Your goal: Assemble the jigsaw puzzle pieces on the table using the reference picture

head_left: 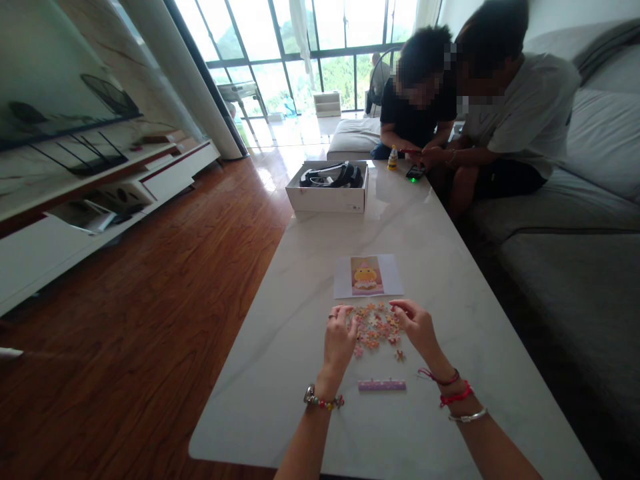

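A heap of several small pink and orange jigsaw pieces (pixel 376 327) lies on the white marble table (pixel 310 373). My left hand (pixel 339 340) rests at the heap's left edge, fingers curled down onto the pieces. My right hand (pixel 417 327) sits at the right edge, fingers bent over the pieces. What either hand pinches is too small to tell. Just beyond the heap lies a reference picture (pixel 367 275) of a yellow chick on white paper. A joined purple strip of pieces (pixel 381 385) lies near me, between my wrists. One loose piece (pixel 399 355) sits apart.
An open white box (pixel 327 189) with a black headset stands farther up the table. Two people sit on the grey sofa (pixel 575 220) at the far right, hands at a phone (pixel 415 173) beside a small yellow figure (pixel 393 158). Wooden floor lies left.
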The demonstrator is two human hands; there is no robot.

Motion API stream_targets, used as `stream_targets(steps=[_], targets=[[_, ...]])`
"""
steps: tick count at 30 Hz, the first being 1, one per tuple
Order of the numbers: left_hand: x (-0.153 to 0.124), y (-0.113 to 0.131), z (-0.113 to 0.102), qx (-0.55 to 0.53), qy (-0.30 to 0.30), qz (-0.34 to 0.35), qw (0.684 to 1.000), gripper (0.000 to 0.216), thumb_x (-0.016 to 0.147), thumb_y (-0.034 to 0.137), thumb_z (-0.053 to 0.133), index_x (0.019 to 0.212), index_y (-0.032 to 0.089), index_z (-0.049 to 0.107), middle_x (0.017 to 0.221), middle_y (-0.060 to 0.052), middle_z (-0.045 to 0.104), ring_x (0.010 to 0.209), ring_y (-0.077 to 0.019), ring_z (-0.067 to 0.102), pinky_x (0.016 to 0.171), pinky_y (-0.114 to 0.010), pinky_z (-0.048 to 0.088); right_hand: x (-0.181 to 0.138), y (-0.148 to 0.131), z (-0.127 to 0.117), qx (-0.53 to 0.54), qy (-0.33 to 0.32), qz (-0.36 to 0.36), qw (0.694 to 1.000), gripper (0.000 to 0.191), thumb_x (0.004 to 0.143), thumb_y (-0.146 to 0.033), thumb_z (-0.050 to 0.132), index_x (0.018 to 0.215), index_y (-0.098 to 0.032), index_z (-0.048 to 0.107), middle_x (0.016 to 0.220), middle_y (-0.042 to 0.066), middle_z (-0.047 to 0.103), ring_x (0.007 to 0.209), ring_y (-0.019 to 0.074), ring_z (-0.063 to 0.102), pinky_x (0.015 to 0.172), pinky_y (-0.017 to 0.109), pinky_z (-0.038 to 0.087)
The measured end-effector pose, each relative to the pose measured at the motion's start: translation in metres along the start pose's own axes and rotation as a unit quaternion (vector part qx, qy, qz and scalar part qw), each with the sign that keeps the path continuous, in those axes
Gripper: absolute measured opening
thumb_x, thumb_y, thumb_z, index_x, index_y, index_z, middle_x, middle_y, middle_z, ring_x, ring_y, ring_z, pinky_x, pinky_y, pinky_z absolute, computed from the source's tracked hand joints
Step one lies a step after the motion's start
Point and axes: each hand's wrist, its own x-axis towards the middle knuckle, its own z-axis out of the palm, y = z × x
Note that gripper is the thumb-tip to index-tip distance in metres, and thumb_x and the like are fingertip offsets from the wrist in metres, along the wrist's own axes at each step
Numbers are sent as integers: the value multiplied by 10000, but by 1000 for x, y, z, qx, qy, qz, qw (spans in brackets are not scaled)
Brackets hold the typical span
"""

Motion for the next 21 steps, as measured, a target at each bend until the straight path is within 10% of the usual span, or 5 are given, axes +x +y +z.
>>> stream_targets(steps=[10, 21], targets=[[-3, 7, 2, 23, -28, -8, 999, 177, 763, 195, 456, 932, 184, 510, 928, -60, 498, 850, -160, 516, 771, -314, 447, -4, -3, -1, -12, -8, 11, 1000, 248, 728, -262, 439, 836, -152, 633, 762, 48, 642, 641, 135, 563, 565, 227, 433], [-104, -1, -10, 97, -197, -47, 975, 216, 761, 172, 439, 963, 196, 512, 938, -51, 510, 762, -135, 538, 691, -258, 443, -88, 22, -9, -160, -177, -13, 971, 163, 721, -182, 471, 775, -179, 625, 723, 32, 621, 633, 131, 550, 614, 244, 430]])
